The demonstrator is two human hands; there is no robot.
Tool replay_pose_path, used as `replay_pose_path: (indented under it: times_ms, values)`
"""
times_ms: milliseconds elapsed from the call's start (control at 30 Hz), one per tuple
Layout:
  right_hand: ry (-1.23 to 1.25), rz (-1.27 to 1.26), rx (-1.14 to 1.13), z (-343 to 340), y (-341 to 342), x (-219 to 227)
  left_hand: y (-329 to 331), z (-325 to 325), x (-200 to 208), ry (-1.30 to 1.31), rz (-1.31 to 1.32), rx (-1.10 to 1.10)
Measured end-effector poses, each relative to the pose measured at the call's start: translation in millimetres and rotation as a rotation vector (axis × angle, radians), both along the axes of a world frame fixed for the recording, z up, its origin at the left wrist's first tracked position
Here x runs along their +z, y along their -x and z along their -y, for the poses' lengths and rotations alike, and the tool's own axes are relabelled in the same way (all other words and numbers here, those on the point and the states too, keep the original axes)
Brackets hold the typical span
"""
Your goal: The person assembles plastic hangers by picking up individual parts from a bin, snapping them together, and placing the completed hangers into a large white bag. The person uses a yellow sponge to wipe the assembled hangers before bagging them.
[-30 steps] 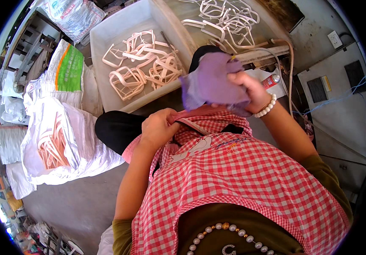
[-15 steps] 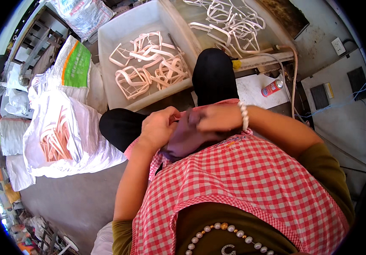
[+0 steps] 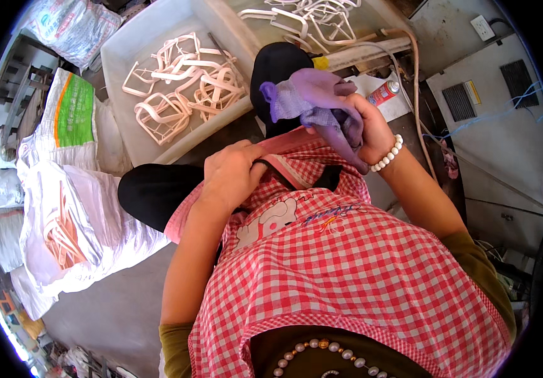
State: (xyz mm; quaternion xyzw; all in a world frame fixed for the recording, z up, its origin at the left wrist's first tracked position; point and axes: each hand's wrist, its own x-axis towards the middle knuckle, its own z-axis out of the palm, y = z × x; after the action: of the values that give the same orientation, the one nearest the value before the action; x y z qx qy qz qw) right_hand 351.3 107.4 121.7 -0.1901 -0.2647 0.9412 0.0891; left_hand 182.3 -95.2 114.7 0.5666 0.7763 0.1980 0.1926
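My right hand (image 3: 375, 129), with a white bead bracelet at the wrist, is closed around crumpled purple work gloves (image 3: 318, 97). They hang over my knee, with a lighter knitted part to the left and darker finger-like ends drooping below. The palm side of this hand is hidden. My left hand (image 3: 233, 173) pinches the pink top edge of the pocket on my red-and-white checked apron (image 3: 359, 252). Between the hands, the pink edging stretches up toward the gloves, and the pocket gapes with a dark strip inside.
Ahead stands a pale plastic tub (image 3: 117, 82) holding several pinkish bent frames (image 3: 186, 79); more lie in the tub beside it. At left, a white sack (image 3: 126, 239) holds similar pieces. A red spray can (image 3: 383, 93) and a hose (image 3: 415, 94) are at right.
My right hand has moved up and right from my lap, lifting the purple gloves off the apron. My left hand stays on the apron edge. The view has shifted slightly right.
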Motion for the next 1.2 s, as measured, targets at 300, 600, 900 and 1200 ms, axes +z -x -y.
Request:
replay_pose_path:
  times_ms: [300,600,900,1200]
  values:
    - [-0.057,-0.064,-0.028,-16,-15,2,-1,-12,-29,-0.002,-0.058,0.243]
    - [-1.177,0.221,0.66,4,-27,5,6,-17,-38,0.006,-0.157,0.249]
    - [-0.573,0.451,0.888,9,-57,31,-4,-14,-26,-0.018,-0.016,0.347]
    - [-0.117,0.263,0.272,6,-78,-10,-6,-12,1,0.05,0.451,-0.115]
